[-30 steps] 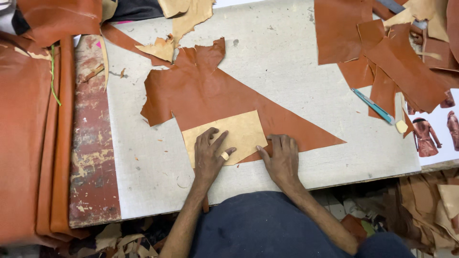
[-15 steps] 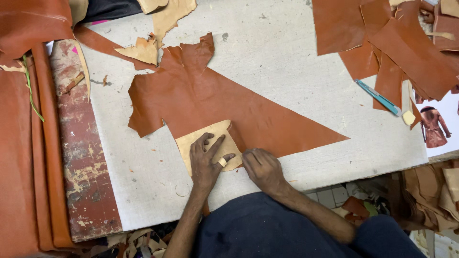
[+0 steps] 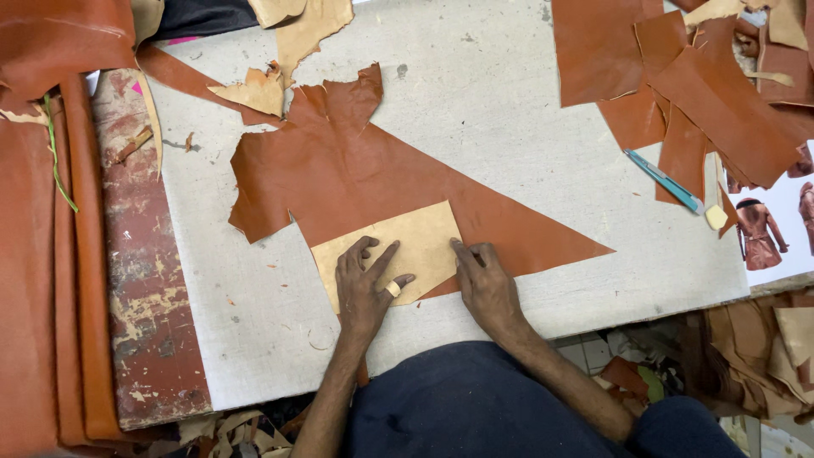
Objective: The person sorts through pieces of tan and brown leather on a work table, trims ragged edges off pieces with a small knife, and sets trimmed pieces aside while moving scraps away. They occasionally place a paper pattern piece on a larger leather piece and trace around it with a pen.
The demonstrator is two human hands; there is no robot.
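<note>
Both hands, left (image 3: 366, 288) and right (image 3: 485, 284), lie flat, apart, pressing tan card pattern (image 3: 398, 246) onto jagged brown leather (image 3: 356, 170)

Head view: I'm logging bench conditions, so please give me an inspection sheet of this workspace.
Surface: pale, scuffed cutting table; worn red-painted edge at left.
Job's things: tan paper pattern lying on a brown leather piece.
Clutter: leather offcuts upper right, tan scraps at top, blue-handled knife, printed jacket pictures.
Hands: left hand flat on the pattern; right hand with fingertips at its right edge.
Cables: nothing seen.
Surroundings: stacked leather hides at left; scraps on the floor.
</note>
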